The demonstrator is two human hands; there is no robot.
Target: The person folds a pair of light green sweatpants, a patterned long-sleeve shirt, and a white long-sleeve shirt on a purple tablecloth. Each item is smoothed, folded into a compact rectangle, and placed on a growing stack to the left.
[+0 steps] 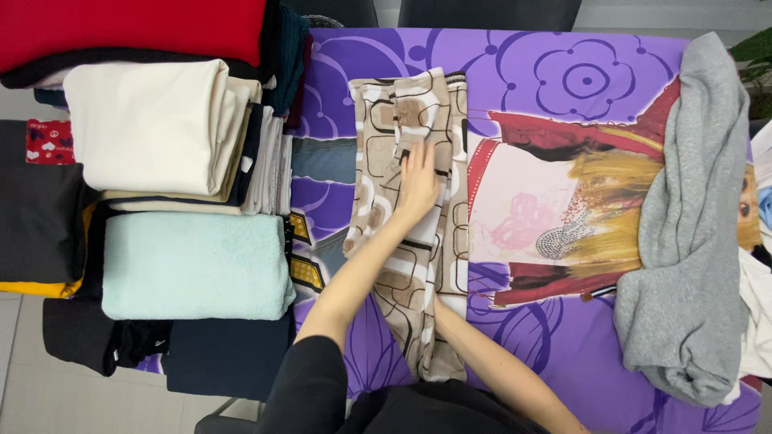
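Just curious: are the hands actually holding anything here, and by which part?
Nothing is gripped. The left hand lies flat on the middle of the beige patterned cloth; the right hand is hidden beneath its lower part.

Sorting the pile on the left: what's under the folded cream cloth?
Under the folded cream cloth lie thin folded layers, beige, dark and white; only their edges show. Below sits a mint towel.

right hand: can't see it, it's tucked under the patterned beige garment point(418, 241), so no read on its grip from here
red fabric point(137, 24): cut off by the top edge
grey sweatshirt point(691, 241): covers part of the surface point(547, 354) print
dark clothes point(48, 217): run off the left edge
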